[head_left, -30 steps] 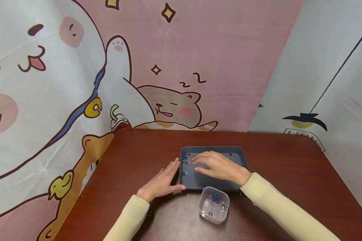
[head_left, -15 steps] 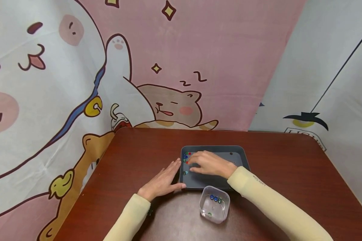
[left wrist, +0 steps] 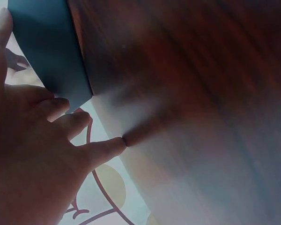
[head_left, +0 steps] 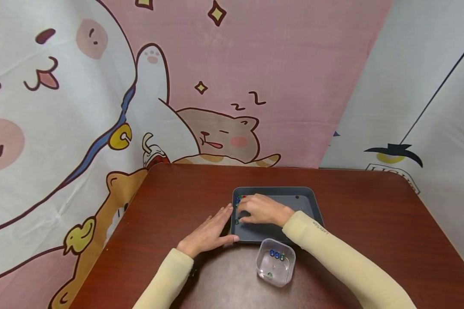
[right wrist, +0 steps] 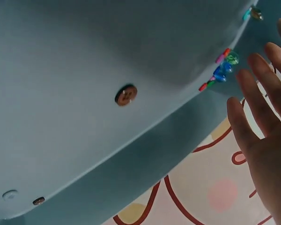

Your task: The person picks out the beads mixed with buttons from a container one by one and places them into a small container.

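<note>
A dark grey tray (head_left: pixel 255 234) lies on the table with small coloured pieces along its left end. My left hand (head_left: pixel 209 231) rests against that end, fingers straight and thumb at the near corner. Over the left part of the tray, my right hand (head_left: pixel 264 210) reaches down with bent fingers beside the pieces. In the right wrist view, glass marbles (right wrist: pixel 222 72) and red, pink and green bits cluster along the tray's edge, near spread fingers (right wrist: pixel 257 98) that show nothing held. A dark marble (right wrist: pixel 256 13) and a turquoise bit lie apart from them.
Just in front of the tray stands a clear plastic box (head_left: pixel 288 277) holding blue marbles (head_left: pixel 276 255) and green ones. A brown button (right wrist: pixel 126 95), a smaller brown button (right wrist: pixel 39 201) and a clear button (right wrist: pixel 10 194) lie in the tray. A cartoon cloth hangs behind the table.
My right hand has moved left across the tray to the pieces at its left end. In the box, a green marble has rolled in beside the blue ones. The left hand stays put.
</note>
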Available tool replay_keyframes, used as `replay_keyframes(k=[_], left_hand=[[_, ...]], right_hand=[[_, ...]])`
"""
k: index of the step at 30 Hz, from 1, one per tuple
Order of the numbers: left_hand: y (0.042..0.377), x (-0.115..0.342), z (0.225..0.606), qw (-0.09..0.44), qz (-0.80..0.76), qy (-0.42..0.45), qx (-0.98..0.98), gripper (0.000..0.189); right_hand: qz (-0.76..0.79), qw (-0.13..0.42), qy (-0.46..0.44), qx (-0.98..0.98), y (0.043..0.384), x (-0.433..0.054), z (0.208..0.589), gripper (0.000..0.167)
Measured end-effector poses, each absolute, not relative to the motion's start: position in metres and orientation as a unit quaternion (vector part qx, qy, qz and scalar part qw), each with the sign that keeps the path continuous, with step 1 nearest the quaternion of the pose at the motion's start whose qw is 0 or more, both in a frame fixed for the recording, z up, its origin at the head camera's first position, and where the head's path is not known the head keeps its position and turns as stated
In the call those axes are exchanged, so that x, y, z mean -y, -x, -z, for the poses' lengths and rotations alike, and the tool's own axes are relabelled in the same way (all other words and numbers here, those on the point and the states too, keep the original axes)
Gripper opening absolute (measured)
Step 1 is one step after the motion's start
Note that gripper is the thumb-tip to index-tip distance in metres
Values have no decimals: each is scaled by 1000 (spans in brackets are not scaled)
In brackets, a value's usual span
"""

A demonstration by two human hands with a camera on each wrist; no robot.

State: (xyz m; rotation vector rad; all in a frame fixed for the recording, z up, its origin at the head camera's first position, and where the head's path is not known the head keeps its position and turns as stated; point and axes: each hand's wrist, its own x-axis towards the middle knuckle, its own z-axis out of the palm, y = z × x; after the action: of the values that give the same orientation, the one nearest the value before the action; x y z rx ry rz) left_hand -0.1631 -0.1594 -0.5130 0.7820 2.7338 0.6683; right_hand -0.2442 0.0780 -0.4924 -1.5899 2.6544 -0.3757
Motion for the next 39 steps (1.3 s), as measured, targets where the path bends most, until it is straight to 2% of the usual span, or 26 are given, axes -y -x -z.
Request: replay_keyframes(k=[16,26,39], left_hand=[[163,159,513,112,-223,-269,-930,98],[164,159,514,108,-226,-271,-929,97],[163,159,515,103,-220,-275,-930,96]], right_hand=[[97,8,511,-854,242,-68,508,27],[100,-27,517,-850,243,-67,514,19],[122,-21,514,-849,245,-71,509,13]])
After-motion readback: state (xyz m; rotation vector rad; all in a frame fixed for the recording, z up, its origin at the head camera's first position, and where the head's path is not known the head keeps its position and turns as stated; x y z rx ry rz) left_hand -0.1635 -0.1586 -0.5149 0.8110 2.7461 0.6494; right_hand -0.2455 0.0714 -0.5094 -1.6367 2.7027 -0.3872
